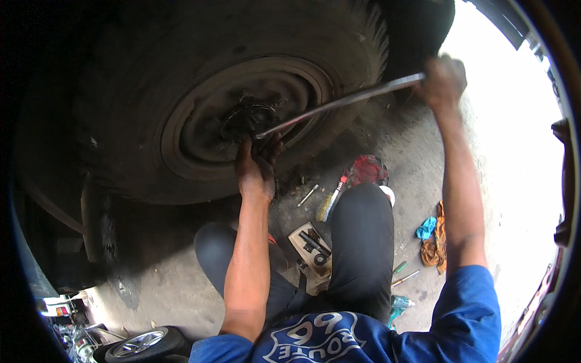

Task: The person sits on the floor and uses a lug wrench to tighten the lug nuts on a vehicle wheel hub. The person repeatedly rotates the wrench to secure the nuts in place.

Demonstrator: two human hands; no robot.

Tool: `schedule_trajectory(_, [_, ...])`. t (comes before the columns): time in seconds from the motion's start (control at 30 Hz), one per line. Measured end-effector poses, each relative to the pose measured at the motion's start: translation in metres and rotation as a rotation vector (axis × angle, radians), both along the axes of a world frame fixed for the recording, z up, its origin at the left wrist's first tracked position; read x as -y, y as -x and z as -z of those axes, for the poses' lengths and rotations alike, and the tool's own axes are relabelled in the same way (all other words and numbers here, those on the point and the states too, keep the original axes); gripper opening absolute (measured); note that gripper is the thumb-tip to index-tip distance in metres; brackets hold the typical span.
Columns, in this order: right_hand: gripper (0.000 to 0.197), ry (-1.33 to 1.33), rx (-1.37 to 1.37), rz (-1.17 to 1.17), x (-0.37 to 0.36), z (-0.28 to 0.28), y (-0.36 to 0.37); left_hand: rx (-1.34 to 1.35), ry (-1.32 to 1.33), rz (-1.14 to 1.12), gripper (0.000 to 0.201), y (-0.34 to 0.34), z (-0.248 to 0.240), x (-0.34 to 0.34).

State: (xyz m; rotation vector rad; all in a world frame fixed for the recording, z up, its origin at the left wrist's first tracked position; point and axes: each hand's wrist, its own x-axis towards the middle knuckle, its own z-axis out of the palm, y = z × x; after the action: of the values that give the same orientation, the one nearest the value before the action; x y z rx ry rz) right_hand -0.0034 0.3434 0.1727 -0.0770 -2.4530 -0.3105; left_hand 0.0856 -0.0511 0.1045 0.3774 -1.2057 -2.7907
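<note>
Right hand (443,83) closed around the outer end of a long metal bar (345,104), left hand (257,169) cupped at its inner end — whether gripping, cannot tell — bar slanting across a large wheel (187,130) toward the hub (247,118), tray of parts (300,244) and brush (330,203) on the floor (414,181).

I find the wheel's (196,124) centre blocked from its right by the long bar (345,101), and from just below by the left hand (257,166). Left of the wheel's centre, I have room over its dark face. Below right of the wheel, I can pass between the right knee (363,209) and the orange rag (431,249); directly below it, the brush (328,204) and metal tool (308,195) obstruct me.
</note>
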Motion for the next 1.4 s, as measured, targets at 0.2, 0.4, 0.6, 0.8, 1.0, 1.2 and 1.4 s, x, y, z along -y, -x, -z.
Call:
schedule_trajectory(0.2, [0.039, 0.316, 0.181, -0.07, 0.047, 0.257, -0.027, -0.02, 0.22, -0.118, 0.058, 0.004, 0.004, -0.012])
schedule_trajectory(0.4, [0.026, 0.406, 0.947, -0.578, 0.126, 0.324, -0.051, 0.083, 0.654, -0.181, 0.055, 0.019, 0.01, -0.008])
schedule_trajectory(0.6, [0.028, 0.655, 0.795, -0.3, 0.04, 0.199, -0.064, 0.064, 0.334, -0.325, 0.039, 0.015, 0.009, -0.017])
schedule_trajectory(0.8, [0.017, 0.215, 0.325, -0.167, 0.022, -0.041, -0.079, 0.1, -0.084, -0.082, 0.04, 0.018, -0.004, -0.013])
schedule_trajectory(1.0, [0.03, -0.214, 0.068, -0.267, 0.095, -0.178, -0.091, 0.05, -0.171, -0.084, 0.028, 0.017, -0.015, -0.014])
schedule_trajectory(1.2, [0.043, -0.631, -0.056, -0.31, 0.185, -0.247, -0.125, -0.015, -0.47, -0.129, 0.022, 0.022, -0.007, -0.015])
schedule_trajectory(1.4, [0.042, -0.846, -0.212, -0.597, 0.244, -0.269, -0.138, -0.253, -0.756, -0.155, 0.016, 0.038, 0.005, -0.021])
